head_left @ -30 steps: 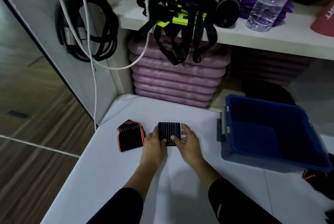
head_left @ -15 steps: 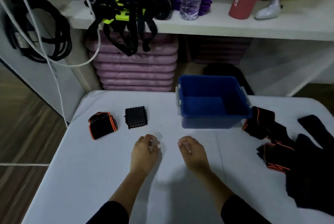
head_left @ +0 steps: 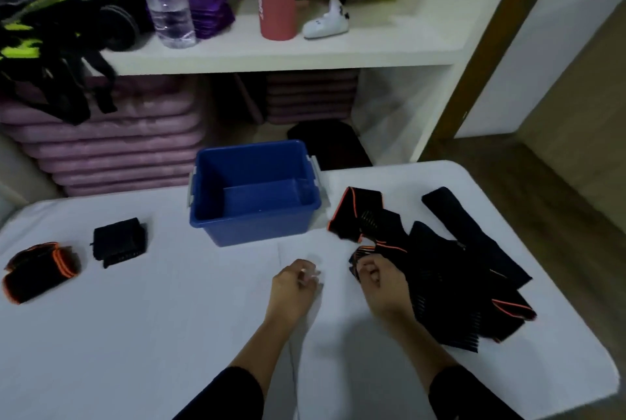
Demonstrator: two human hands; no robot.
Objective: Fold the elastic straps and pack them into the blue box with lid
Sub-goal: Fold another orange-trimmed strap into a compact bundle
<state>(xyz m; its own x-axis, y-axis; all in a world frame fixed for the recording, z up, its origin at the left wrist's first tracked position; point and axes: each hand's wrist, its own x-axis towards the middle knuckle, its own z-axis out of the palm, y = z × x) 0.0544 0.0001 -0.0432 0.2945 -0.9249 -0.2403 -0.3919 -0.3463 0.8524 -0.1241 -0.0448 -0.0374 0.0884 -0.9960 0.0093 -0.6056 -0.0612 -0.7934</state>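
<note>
Progress: two folded straps (head_left: 118,241) left of empty blue box (head_left: 257,230), lid unseen; unfolded pile (head_left: 457,277) pending. Left hand (head_left: 294,284) loosely curled, empty; right hand (head_left: 379,279) pinching pile edge.

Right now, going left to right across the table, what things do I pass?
From the left: folded strap with orange edges → folded black strap → blue box → heap of unfolded straps.
</note>
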